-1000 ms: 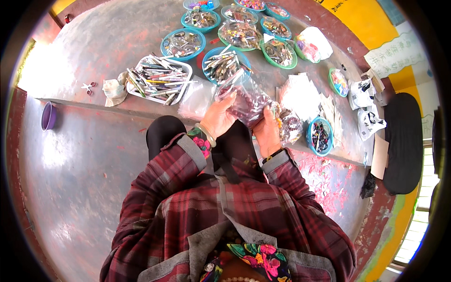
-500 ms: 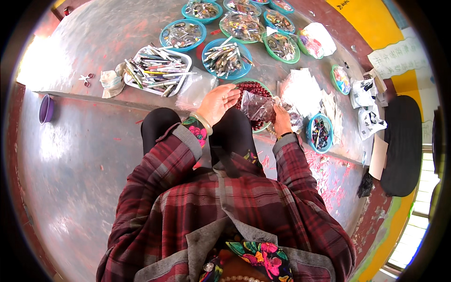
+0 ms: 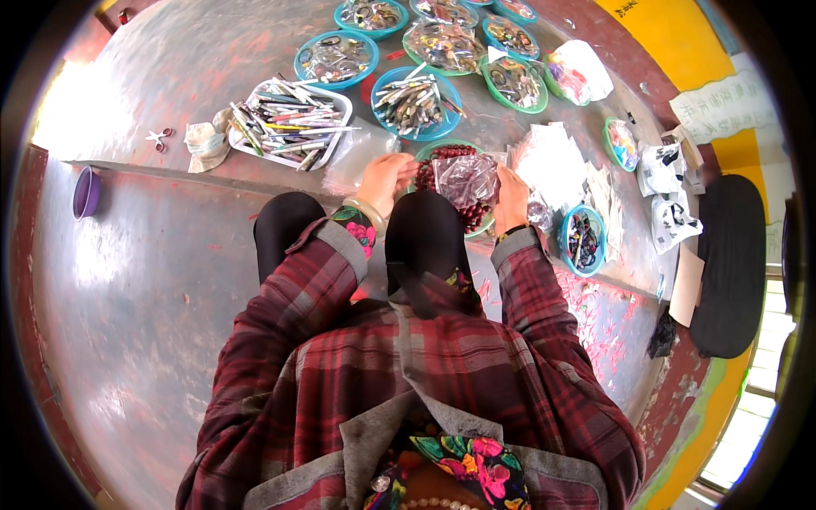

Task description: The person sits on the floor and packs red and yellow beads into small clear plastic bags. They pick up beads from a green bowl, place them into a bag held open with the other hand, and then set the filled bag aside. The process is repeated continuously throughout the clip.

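Note:
A green basket (image 3: pixel 482 229) heaped with dark red bead strings (image 3: pixel 470 218) stands just beyond my knees. Over the beads lies a crinkled clear plastic bag (image 3: pixel 466 180), its contents hard to make out. My right hand (image 3: pixel 512 200) grips the bag's right edge, the fingers partly hidden. At the basket's left rim is my left hand (image 3: pixel 387 180), slightly blurred, its fingers stretched toward the beads and apart from the bag. A pale bangle (image 3: pixel 367 216) circles the left wrist.
Left of the basket lie flat clear bags (image 3: pixel 361 157), a white tray of pens (image 3: pixel 342 109) and scissors (image 3: pixel 159 139). Blue basins (image 3: pixel 416 127) of small goods stand farther back. White packets (image 3: pixel 548 170) and a blue basket (image 3: pixel 584 270) are at right; a purple bowl (image 3: pixel 86 194) sits far left.
My left hand has lowered slightly toward the basket's rim. The plastic bag in my right hand has shifted right and now lies flatter over the beads.

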Demonstrator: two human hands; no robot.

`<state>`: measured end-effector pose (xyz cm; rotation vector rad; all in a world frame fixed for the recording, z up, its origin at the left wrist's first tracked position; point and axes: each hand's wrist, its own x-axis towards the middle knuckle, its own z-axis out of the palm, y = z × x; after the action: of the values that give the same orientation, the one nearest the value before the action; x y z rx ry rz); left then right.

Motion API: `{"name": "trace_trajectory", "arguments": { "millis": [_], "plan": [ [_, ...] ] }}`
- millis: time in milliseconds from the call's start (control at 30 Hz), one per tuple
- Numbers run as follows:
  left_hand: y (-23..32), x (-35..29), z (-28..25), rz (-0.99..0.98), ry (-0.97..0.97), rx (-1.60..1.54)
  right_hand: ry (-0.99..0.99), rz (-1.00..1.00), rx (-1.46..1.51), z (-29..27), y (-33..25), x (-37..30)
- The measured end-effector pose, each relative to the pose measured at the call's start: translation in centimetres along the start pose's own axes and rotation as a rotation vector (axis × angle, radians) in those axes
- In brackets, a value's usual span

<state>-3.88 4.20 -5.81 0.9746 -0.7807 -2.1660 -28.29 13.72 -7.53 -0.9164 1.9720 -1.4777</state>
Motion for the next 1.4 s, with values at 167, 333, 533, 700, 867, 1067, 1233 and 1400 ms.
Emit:
{"name": "trace_trajectory", "arguments": {
  "millis": [167,333,533,700,867,1067,1233,1400],
  "plan": [
    [-4.2,4.2,-2.4,-0.050,0.206,0.349,0.095,0.047,0.023,0.5,-0.7,0.1],
    [-6.9,6.5,-4.2,0.110,-0.007,0.915,0.064,-0.273,-0.699,-0.2,-3.8,0.2],
    [-8.0,7.1,-3.3,0.042,-0.141,0.787,0.125,-0.618,-0.715,-1.8,-5.0,0.9],
    [-8.5,7.6,-3.9,-0.157,-0.080,0.442,0.150,-0.502,-0.746,-2.6,-5.6,2.0],
    [-7.5,5.8,-3.2,0.248,-0.261,0.710,0.254,-0.443,-0.668,-4.9,-5.8,2.6],
    [-8.3,8.4,-4.1,-0.317,-0.149,0.250,0.124,-0.283,-0.414,-5.2,-7.2,2.3],
    [-4.3,5.1,0.4,0.206,0.026,0.773,-0.197,-0.279,-0.236,-3.6,-10.1,-0.3],
    [2.9,-0.1,5.2,0.751,-0.390,0.598,-0.549,-0.429,-0.278,-1.0,-14.6,-3.8]
  ]
}}
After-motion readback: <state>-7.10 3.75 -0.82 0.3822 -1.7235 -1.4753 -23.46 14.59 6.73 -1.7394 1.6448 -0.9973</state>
